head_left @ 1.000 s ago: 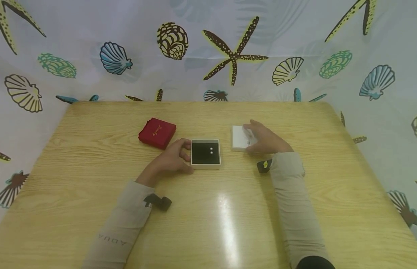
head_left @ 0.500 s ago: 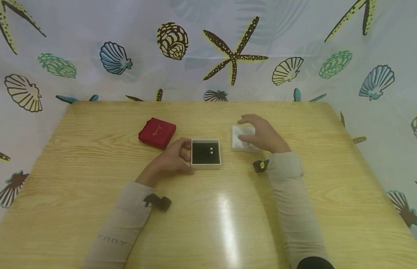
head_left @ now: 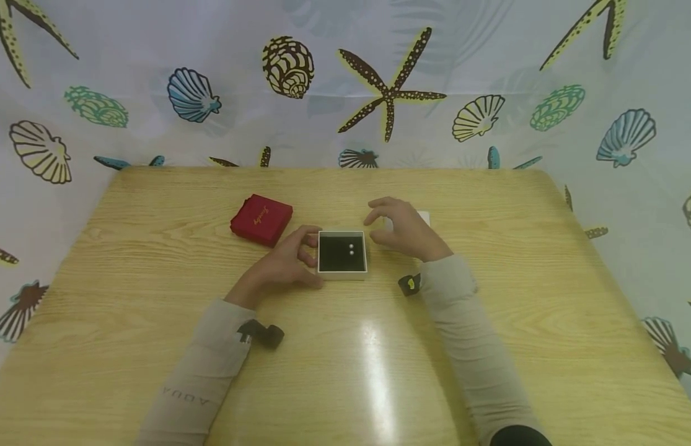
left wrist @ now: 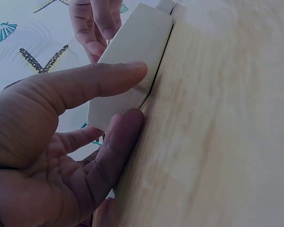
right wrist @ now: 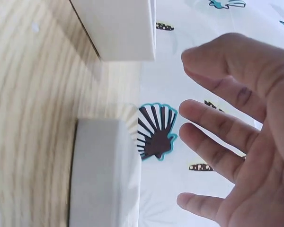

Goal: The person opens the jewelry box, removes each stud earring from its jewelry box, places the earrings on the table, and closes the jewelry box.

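My left hand (head_left: 285, 261) holds the left side of a small white jewelry box (head_left: 342, 276) on the table. In the left wrist view its thumb lies along the front wall and its fingers bend round the side. Inside the box, two pearl-like studs (head_left: 351, 249) sit on a black pad (head_left: 331, 254). My right hand (head_left: 403, 230) hovers just right of this box, thumb and fingers apart, with nothing seen between them. It partly covers a second flat white box or lid (head_left: 424, 217) behind it. The right wrist view shows this white piece (right wrist: 97, 175) below the jewelry box (right wrist: 118, 28).
A red box (head_left: 261, 220) with gold lettering rests behind my left hand. The light wooden table (head_left: 155, 279) ends at a white curtain (head_left: 323, 124) printed with shells and starfish. Each wrist wears a black camera mount (head_left: 264, 334).
My right hand has lifted off the second white piece and moved left toward the jewelry box. My left hand has stayed at the box.
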`<state>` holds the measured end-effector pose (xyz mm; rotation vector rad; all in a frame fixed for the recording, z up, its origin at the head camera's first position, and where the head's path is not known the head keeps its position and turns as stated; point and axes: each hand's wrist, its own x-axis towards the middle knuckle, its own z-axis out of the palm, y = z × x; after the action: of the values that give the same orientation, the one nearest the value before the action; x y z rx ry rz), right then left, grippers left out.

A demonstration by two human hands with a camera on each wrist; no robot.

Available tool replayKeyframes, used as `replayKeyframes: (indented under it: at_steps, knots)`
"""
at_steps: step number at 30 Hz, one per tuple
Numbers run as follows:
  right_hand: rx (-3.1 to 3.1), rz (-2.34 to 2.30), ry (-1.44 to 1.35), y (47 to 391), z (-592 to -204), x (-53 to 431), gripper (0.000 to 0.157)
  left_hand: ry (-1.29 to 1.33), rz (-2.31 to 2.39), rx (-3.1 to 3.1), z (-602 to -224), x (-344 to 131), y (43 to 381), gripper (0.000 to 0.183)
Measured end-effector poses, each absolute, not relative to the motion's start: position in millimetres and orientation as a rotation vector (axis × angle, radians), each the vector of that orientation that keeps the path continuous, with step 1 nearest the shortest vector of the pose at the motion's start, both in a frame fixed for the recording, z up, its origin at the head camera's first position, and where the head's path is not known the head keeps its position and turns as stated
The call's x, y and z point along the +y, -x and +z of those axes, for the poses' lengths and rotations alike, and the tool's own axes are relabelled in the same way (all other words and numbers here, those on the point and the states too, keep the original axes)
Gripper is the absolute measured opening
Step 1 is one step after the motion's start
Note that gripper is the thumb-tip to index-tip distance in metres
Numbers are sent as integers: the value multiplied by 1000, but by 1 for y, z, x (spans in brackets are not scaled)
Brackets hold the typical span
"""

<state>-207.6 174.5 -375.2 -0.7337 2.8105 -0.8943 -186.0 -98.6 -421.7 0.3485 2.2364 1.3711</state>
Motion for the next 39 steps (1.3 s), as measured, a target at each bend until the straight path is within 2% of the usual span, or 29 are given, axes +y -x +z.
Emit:
replayKeyframes:
  at_steps: [10, 39]
  knots:
    - [2855, -785, 786, 203, -379, 154, 13, -362, 1354, 2243, -424, -99, 188, 93]
    - [2870, -491, 793, 199, -384, 137, 16, -344, 1327, 2248, -422, -98, 189, 91]
